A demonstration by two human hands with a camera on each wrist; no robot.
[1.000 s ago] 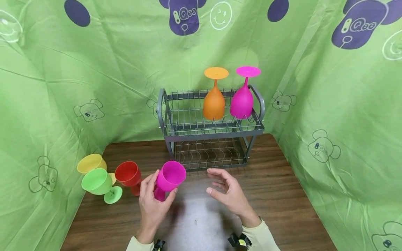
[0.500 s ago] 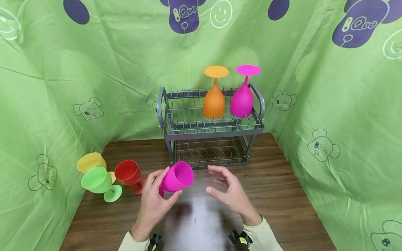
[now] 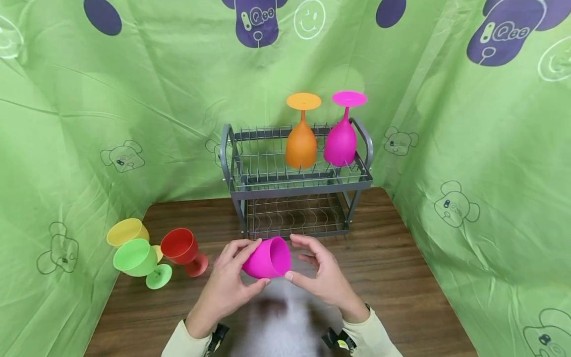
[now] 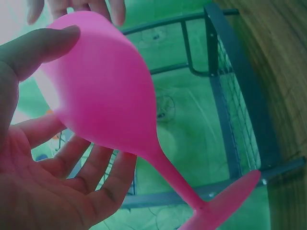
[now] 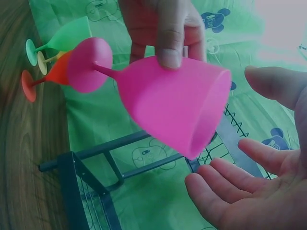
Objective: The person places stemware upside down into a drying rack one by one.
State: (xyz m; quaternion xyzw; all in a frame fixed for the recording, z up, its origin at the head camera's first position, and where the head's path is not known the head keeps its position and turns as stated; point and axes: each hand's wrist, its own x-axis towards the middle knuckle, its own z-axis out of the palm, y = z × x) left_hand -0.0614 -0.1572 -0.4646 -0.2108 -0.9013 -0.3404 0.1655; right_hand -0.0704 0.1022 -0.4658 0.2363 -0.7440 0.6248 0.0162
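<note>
My left hand (image 3: 232, 280) grips a magenta plastic wine goblet (image 3: 264, 259) by its bowl, thumb on one side and fingers on the other. The goblet lies tipped on its side in the air, its mouth facing my right hand (image 3: 322, 273). In the left wrist view the stem and round foot of the goblet (image 4: 110, 81) point away from the palm. Beside the rim my right hand holds nothing, its fingers relaxed and spread; the right wrist view shows the fingertips (image 5: 196, 184) close to the rim.
A grey two-tier dish rack (image 3: 303, 188) stands at the back, bearing an upside-down orange goblet (image 3: 301, 146) and another magenta goblet (image 3: 341, 144) on top. Red (image 3: 179, 246), green (image 3: 135, 258) and yellow goblets (image 3: 127, 232) stand at the left of the wooden table (image 3: 401, 287). Green cloth surrounds it.
My left hand has moved right with the magenta goblet and tipped it from nearly upright onto its side, bringing its mouth up to my right hand. My right hand has stayed almost still.
</note>
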